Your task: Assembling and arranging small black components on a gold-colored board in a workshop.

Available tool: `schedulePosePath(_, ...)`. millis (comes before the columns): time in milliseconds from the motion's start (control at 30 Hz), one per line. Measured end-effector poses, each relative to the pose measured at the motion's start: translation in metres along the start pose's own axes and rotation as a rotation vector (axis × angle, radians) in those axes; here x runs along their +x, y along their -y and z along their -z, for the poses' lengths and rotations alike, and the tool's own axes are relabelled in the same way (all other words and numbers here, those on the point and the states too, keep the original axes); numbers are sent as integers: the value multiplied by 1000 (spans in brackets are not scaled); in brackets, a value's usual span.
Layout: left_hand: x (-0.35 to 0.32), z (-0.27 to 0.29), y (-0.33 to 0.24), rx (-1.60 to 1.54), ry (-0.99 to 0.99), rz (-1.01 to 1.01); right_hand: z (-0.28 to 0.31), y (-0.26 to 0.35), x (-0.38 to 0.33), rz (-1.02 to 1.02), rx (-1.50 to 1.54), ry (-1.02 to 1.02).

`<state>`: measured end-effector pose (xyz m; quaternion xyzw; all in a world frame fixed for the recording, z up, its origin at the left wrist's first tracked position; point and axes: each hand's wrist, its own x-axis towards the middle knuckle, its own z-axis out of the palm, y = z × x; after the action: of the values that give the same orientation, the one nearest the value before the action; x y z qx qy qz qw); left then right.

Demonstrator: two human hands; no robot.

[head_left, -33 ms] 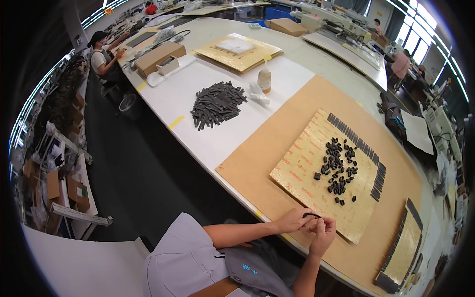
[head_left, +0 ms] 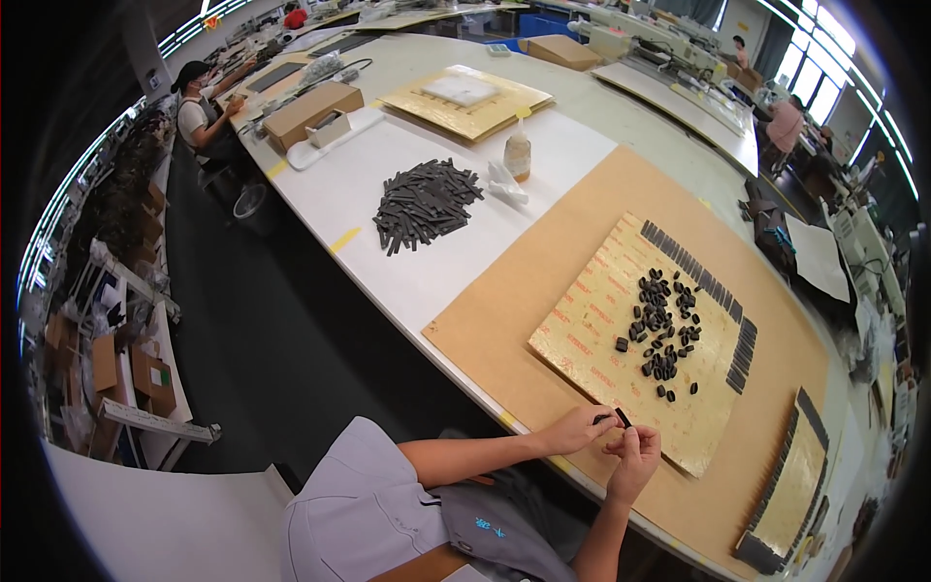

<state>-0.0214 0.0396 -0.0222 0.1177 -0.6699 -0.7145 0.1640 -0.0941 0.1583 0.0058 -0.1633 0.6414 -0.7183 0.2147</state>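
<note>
My left hand (head_left: 580, 427) and my right hand (head_left: 635, 456) meet at the near edge of the table. Together they pinch a small black piece (head_left: 617, 418) between their fingertips. Just beyond them a yellow sheet (head_left: 596, 335) lies on a brown cardboard mat (head_left: 524, 291). A loose heap of small black pieces (head_left: 664, 325) sits in the middle of the sheet. Neat rows of black strips (head_left: 693, 264) line its far and right edges.
A pile of long dark strips (head_left: 424, 204) and a small bottle (head_left: 518, 153) lie on the white tabletop farther away. A second yellow sheet (head_left: 790, 490) edged with strips lies at my right. A cardboard box (head_left: 310, 112) and a seated person (head_left: 199, 112) are at the far left.
</note>
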Motion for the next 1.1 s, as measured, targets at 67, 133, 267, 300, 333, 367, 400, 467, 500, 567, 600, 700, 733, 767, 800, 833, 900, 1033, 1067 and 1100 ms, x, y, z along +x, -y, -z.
schedulePosePath(67,2,-1,3,104,-73,-175,7,2,3,-14,69,-26)
schedulePosePath(133,2,5,-14,-92,70,140,14,1,4,-21,121,-21)
schedulePosePath(267,-1,14,-15,-375,190,314,13,2,2,-94,147,78)
schedulePosePath(300,-1,14,-10,-418,208,307,13,0,1,-105,142,88)
schedulePosePath(333,-1,14,-6,-460,227,299,13,-1,1,-116,136,99)
schedulePosePath(367,-1,16,-10,-460,228,301,14,-1,1,-116,136,98)
schedulePosePath(400,-1,19,-14,-554,208,366,16,1,1,-137,158,106)
schedulePosePath(467,-2,20,-19,-647,185,432,18,1,2,-158,181,116)
schedulePosePath(500,-3,20,-20,-564,212,399,18,0,2,-162,175,125)
schedulePosePath(567,-3,18,-25,-482,240,368,20,-1,2,-166,167,132)
schedulePosePath(600,-2,17,-31,-332,224,306,22,-4,2,-154,132,132)
schedulePosePath(700,-1,16,-18,-172,203,183,22,-4,0,-156,61,161)
schedulePosePath(733,-1,16,-10,-159,200,121,21,-3,-1,-167,27,189)
schedulePosePath(767,1,15,-9,-151,199,120,23,-1,-1,-164,33,192)
schedulePosePath(800,2,15,-7,-151,214,120,25,0,-2,-185,68,227)
schedulePosePath(833,2,14,-6,-151,228,120,26,1,-2,-205,103,263)
schedulePosePath(900,4,19,-14,-128,265,133,31,-2,-1,-219,115,288)
schedulePosePath(1033,6,23,-7,-81,347,150,37,-7,2,-265,156,377)
schedulePosePath(1067,5,23,-9,-82,346,151,38,-8,2,-266,156,377)
schedulePosePath(1100,4,23,-10,-68,352,159,39,-8,1,-273,154,384)
